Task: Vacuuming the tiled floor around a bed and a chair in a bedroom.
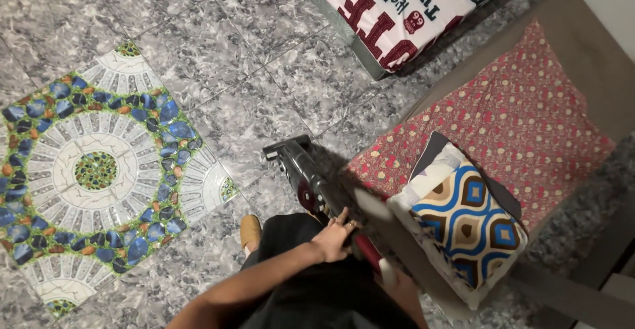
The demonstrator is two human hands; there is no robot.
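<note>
Head view: left hand (336, 235) gripped the handle of a stick vacuum (311, 180), its head on grey tile floor (251, 71) just beside the red-patterned cushion (522, 117). Right hand blurred, cannot tell grip. Vacuuming seemed underway; no visible sign which floor areas were done.

Grey marbled floor tiles (264, 58) cover the room, with a decorative tile panel (92, 170) of blue pebbles and white rings on the left. On the right stands a low seat with a red patterned cover (529, 111) and a blue-and-brown cushion (473, 226); a white printed mattress (403, 11) lies far.
</note>
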